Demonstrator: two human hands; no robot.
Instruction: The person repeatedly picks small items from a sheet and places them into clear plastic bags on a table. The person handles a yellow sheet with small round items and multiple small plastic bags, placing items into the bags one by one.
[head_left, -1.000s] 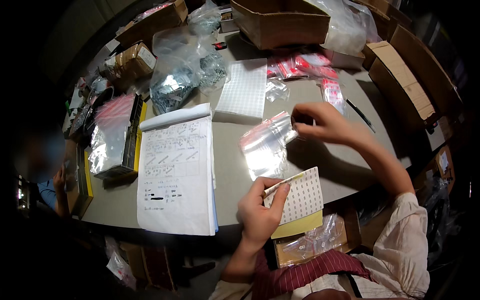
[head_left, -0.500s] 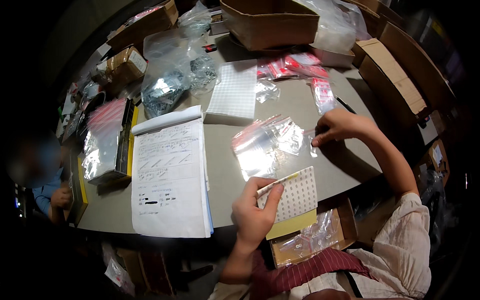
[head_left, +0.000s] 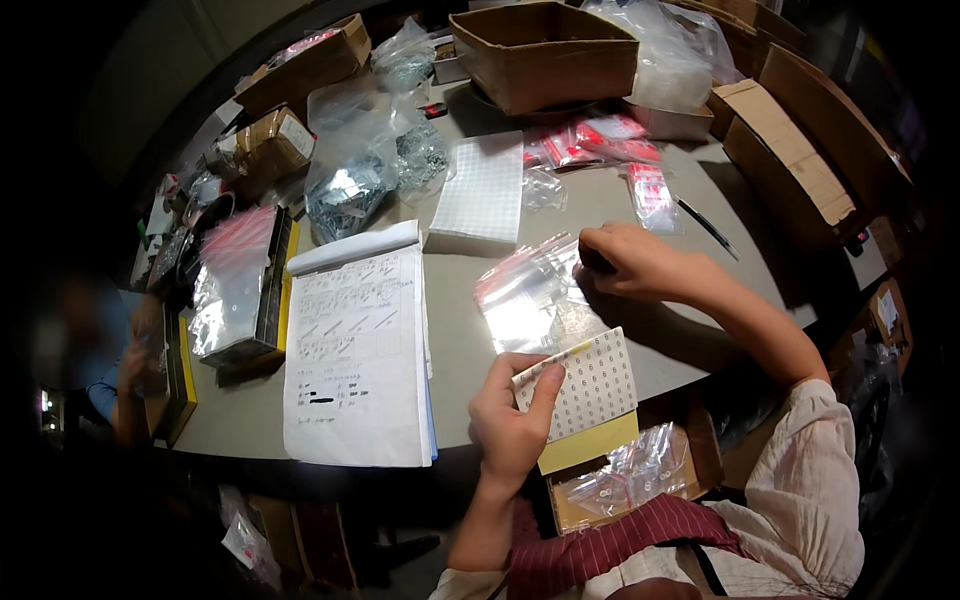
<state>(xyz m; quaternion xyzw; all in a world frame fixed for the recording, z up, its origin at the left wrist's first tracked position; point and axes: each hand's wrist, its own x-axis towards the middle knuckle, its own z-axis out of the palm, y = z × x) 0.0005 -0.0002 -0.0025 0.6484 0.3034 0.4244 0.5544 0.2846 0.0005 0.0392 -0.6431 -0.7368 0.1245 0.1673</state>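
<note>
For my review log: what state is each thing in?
Sheet: pinched in left hand, yellow strip exposed
Right hand: curled, contents hidden
Table bags: overlapping, seals unclear
Notepad: open, top folded back
Far carton: open on top
Near box: open, bags inside
Pen: lying flat

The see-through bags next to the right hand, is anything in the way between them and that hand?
Nothing visible. The right hand is at the right side of the see-through bags. The label sheet in the left hand is nearer the person, not between them.

Notepad (head_left: 358, 400) left of bags (head_left: 515, 300) (both on the table (head_left: 455, 350)), pen (head_left: 708, 229) right.
</note>
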